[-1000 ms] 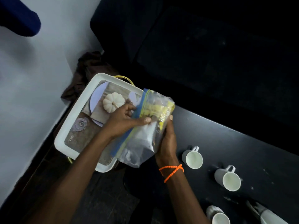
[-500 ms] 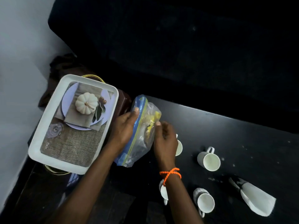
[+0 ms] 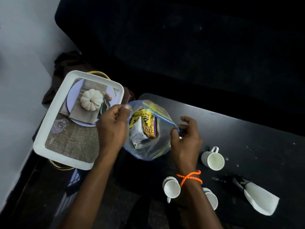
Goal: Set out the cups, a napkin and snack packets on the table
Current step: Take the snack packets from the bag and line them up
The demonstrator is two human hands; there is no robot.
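Observation:
A clear zip bag [image 3: 148, 151] with a blue seal sits at the left end of the black table [image 3: 247, 138], its mouth pulled wide. Inside lie yellow snack packets [image 3: 145, 124]. My left hand [image 3: 112, 128] pinches the bag's left rim. My right hand [image 3: 186, 138], with an orange bead bracelet at the wrist, pinches the right rim at the blue seal. Three white cups stand on the table: one [image 3: 213, 160] to the right of my right hand, one [image 3: 171, 189] near the front, one [image 3: 212, 199] partly behind my right forearm. A white folded napkin [image 3: 260, 202] lies at the front right.
A white tray [image 3: 49, 129] with a printed pumpkin picture rests left of the table on a gold-rimmed stand. A dark sofa [image 3: 181, 47] runs behind the table. A brown cloth [image 3: 66, 63] lies by the white wall at left. Dark floor shows below.
The bag has come off the tray side and onto the table end. My hands have pulled its mouth apart, so the snack packets inside now show.

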